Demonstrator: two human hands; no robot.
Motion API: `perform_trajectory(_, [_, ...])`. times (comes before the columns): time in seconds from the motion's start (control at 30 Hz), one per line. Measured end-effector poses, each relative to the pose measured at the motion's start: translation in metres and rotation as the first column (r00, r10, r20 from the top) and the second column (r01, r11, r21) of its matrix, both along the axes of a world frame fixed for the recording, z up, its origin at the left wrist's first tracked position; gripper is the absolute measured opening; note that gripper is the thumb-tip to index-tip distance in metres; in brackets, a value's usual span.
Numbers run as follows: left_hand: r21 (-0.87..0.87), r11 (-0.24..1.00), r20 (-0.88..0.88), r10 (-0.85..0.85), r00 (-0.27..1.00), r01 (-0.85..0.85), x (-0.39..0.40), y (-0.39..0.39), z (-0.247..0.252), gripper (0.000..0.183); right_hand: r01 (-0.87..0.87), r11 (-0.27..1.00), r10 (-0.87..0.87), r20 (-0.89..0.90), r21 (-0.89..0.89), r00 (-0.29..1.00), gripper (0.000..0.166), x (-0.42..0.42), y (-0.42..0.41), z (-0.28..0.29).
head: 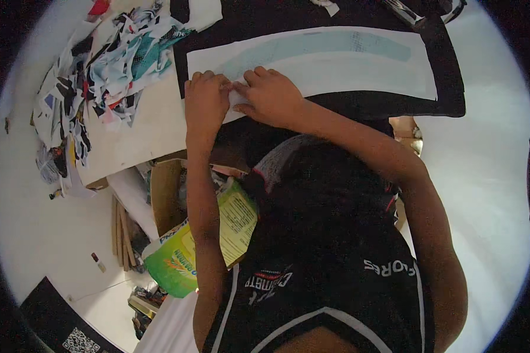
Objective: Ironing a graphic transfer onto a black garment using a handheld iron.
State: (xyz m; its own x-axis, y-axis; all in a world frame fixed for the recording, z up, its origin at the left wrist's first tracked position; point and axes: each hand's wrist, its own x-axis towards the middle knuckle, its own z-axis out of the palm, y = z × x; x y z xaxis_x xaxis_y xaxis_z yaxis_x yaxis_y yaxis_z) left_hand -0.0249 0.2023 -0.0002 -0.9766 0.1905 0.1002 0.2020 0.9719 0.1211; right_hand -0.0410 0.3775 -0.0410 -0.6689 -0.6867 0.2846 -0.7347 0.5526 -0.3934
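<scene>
A long white sheet lies on a black-covered surface before me; whether it is fabric or paper I cannot tell. A pale teal curved band shows along its upper part. My left hand is at the sheet's left end, with its fingers curled and its thumb turned inward. Just to the right, my right hand bends over the same end. The fingertips of both hands nearly meet and pinch the sheet there. My fingers hide the exact spot they hold.
Cut fabric scraps are heaped on the pale table at left. Below stand a cardboard box and a green-and-yellow printed package. A shiny metal object lies at the top right of the black cover.
</scene>
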Motion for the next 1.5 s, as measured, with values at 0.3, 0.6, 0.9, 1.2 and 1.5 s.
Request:
perform_trajectory(0.3, [0.038, 0.999, -0.143, -0.032, 0.989, 0.038, 0.035, 0.006, 0.019, 0.008, 0.014, 0.999, -0.013, -0.047, 0.038, 0.999, 0.064, 0.007, -0.007, 0.005])
perform_trajectory(0.6, [0.084, 0.989, -0.23, 0.135, 0.964, -0.118, 0.086, -0.009, 0.083, 0.007, -0.024, 0.992, 0.031, -0.053, 0.121, 0.998, 0.082, 0.009, -0.003, 0.009])
perform_trajectory(0.9, [-0.235, 0.914, -0.269, 0.265, 0.926, -0.33, 0.06, -0.119, 0.041, 0.045, 0.032, 0.997, -0.046, -0.189, -0.076, 0.981, 0.072, 0.014, 0.016, 0.015])
perform_trajectory(1.2, [0.291, 0.957, -0.12, 0.024, 0.992, 0.012, 0.062, -0.021, -0.024, 0.052, 0.444, 0.896, -0.442, -0.096, 0.007, 0.892, 0.066, 0.03, 0.189, 0.017])
perform_trajectory(1.5, [0.175, 0.984, -0.132, 0.057, 0.99, -0.033, 0.051, -0.017, -0.014, 0.04, 0.462, 0.884, -0.465, -0.058, -0.068, 0.883, 0.051, 0.009, 0.235, 0.018])
